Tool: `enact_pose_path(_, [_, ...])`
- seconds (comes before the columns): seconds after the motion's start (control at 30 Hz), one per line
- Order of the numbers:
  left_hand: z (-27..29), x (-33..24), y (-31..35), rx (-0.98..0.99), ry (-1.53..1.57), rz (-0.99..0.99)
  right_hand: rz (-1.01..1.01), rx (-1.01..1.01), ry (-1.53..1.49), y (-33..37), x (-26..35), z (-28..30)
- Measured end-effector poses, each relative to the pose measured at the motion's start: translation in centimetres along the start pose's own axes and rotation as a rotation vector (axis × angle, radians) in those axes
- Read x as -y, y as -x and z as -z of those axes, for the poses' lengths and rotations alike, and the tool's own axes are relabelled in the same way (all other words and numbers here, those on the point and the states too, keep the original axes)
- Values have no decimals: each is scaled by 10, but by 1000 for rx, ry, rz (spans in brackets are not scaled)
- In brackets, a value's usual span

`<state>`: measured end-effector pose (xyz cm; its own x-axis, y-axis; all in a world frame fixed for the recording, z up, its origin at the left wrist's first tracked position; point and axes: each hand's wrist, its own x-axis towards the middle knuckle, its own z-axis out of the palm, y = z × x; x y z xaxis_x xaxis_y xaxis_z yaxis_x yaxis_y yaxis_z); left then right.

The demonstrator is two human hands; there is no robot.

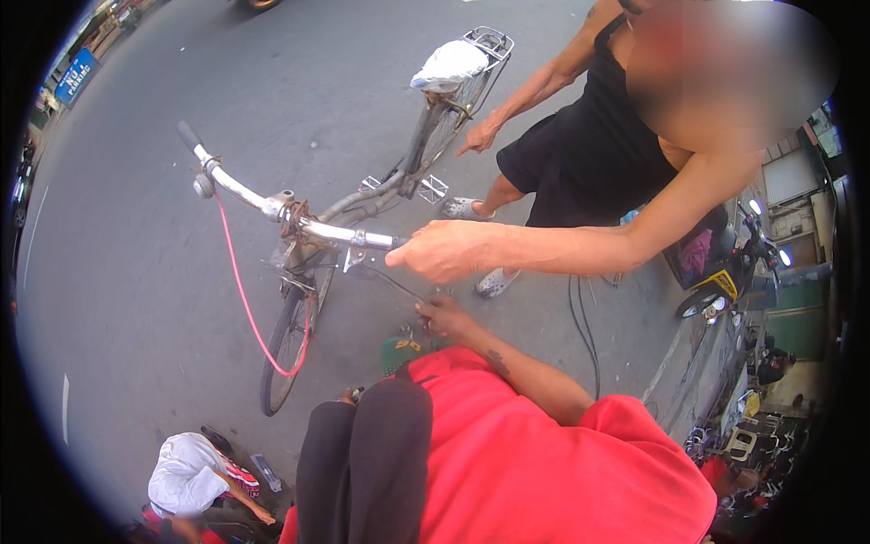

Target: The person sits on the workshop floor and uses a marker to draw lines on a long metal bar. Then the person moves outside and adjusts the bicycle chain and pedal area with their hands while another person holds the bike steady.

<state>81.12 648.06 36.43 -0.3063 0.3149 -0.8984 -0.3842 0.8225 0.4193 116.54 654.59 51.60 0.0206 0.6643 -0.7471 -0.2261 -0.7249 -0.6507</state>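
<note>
A worn bicycle [340,213] stands upright in front of me, its handlebar [243,192] toward the left. My right hand [446,319] is closed, its fingers at the end of a thin black cable [391,281] that runs from the brake lever [352,257]. What seems to be my left hand [348,396] shows only a little beyond my dark knees, beside a small shiny piece; most of its fingers are hidden. From the left of the handlebar a pink cable [237,276] loops down to the front wheel [288,349]. A person in black [580,168] grips the right end of the handlebar.
That person's other hand [480,136] points down near the rear wheel. Below my right hand is a green object [397,352]. Someone in a pale shirt [186,476] bends at lower left. A motorcycle [716,281] stands at right; a dark hose [584,331] lies on the pavement.
</note>
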Motion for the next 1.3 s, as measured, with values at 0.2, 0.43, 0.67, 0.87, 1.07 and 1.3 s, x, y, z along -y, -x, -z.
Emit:
enact_pose_path(0.2, [-1,-1,-2,8,-19,-9,-2,-65,-76,9,0,3])
enact_pose_path(0.43, [-5,-6,3,3,-25,-5,-11,-83,-87,10,9,5])
enact_pose_path(0.67, [-19,-11,2,10,-57,-16,96,-48,-89,17,15,20])
enact_pose_path(0.87, [-47,-20,-11,40,-116,-34,212,-171,-138,12,10,31])
enact_pose_path(1.07, [-74,-29,-20,33,-182,-34,116,-198,-299,-16,-1,45])
enact_pose_path(1.3, [-82,-32,-23,28,-203,-32,184,-109,-324,-27,-9,48])
